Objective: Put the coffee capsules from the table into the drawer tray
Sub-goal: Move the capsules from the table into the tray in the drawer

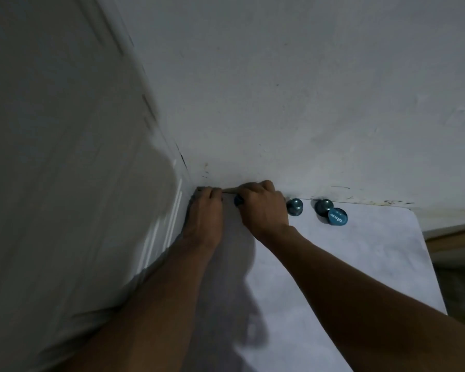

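Three blue coffee capsules lie along the far edge of the white table: one just right of my right hand, one further right, and one on its side touching it. My right hand rests at the table's back edge with its fingers curled over a fourth blue capsule, which peeks out at its left. My left hand lies in the back left corner, fingers bent down against the wall; whether it holds anything is hidden. No drawer tray is in view.
A white wall rises right behind the table. A white panelled door or cabinet side closes off the left. The table's rounded right corner drops off toward a wooden floor or ledge.
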A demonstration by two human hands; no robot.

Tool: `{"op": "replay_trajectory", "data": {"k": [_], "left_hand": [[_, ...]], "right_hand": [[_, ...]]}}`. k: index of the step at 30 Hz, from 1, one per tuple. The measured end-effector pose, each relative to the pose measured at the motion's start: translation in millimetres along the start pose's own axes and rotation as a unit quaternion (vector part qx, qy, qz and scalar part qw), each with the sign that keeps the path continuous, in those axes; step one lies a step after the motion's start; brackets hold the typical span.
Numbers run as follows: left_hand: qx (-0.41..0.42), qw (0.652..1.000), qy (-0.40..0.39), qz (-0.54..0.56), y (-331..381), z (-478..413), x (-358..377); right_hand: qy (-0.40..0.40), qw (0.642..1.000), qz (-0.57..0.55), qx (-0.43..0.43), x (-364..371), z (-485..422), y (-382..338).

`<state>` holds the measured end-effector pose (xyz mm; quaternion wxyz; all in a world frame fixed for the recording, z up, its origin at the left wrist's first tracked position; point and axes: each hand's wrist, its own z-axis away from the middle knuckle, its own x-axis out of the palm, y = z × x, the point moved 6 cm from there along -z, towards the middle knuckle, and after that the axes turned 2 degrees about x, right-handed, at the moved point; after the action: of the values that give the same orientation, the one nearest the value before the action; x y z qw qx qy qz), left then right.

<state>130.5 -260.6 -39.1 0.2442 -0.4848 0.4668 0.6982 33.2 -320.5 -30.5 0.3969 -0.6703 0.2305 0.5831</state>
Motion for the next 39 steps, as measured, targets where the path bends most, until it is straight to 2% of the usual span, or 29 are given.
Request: {"op": "replay_trajectory", "data": {"k": [5, 9, 15, 20, 28, 32, 39], "left_hand": [[-0.032, 0.999, -0.017, 0.008, -8, 2, 5], [-0.017, 0.998, -0.018, -0.049, -2, 4, 4], [-0.008, 0.995, 0.025, -0.094, 9, 18, -10], [-0.011, 0.998, 0.047, -0.037, 37, 51, -36], [0.061, 0.995, 0.071, 0.019, 82, 145, -74], [0.074, 0.993, 0.078, 0.044, 92, 208, -83], [0.072, 0.988, 0.128, 0.037, 75, 320, -105]], "right_hand": [[0.016, 1.000, 0.021, 0.015, 10, 1, 0], [0.018, 0.999, 0.028, 0.019, 8, 1, 1], [0.032, 0.998, -0.044, 0.019, -17, 14, 1], [0.024, 0.994, -0.092, 0.044, -54, 47, 7], [0.050, 0.983, -0.156, 0.079, -112, 150, 15], [0.064, 0.986, -0.135, 0.070, -128, 212, 6], [0.072, 0.980, -0.176, 0.058, -141, 307, -32]]}}
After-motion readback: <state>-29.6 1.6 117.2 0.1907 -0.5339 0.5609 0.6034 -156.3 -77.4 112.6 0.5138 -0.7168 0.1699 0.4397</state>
